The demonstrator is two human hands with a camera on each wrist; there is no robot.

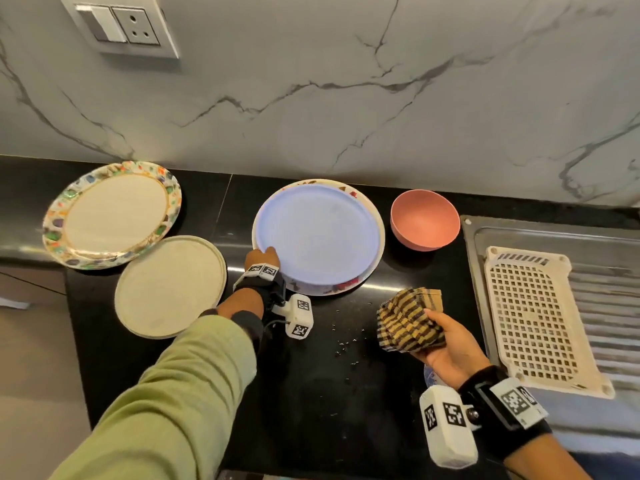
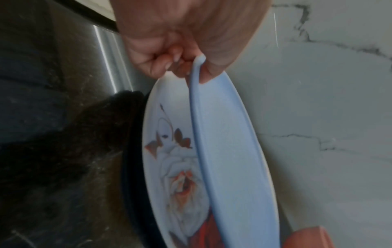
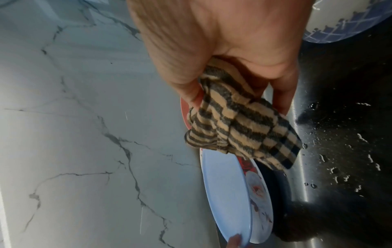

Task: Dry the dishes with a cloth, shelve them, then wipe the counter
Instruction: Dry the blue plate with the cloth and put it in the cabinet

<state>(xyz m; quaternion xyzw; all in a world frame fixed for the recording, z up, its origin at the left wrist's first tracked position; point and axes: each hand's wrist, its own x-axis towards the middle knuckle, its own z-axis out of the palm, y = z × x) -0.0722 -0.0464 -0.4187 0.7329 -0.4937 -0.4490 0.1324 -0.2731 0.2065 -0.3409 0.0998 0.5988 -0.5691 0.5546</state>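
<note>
A light blue plate (image 1: 320, 230) lies on top of a white plate with a red flower print (image 1: 348, 283) in the middle of the black counter (image 1: 311, 393). My left hand (image 1: 262, 259) pinches the blue plate's (image 2: 224, 151) near left rim, its edge lifted slightly off the flowered plate (image 2: 169, 151). My right hand (image 1: 446, 344) grips a bunched yellow-and-black checked cloth (image 1: 408, 322) above the counter, right of the plates. In the right wrist view the cloth (image 3: 239, 124) hangs over the blue plate (image 3: 222, 198).
A floral-rimmed plate (image 1: 110, 214) and a beige plate (image 1: 169, 285) lie at the left. A pink bowl (image 1: 425, 219) stands behind the cloth. At the right a cream plastic drain rack (image 1: 540, 317) sits on the steel drainboard (image 1: 616, 341). Water drops (image 1: 346, 341) speckle the counter. A blue-patterned dish (image 3: 339, 20) lies under my right wrist.
</note>
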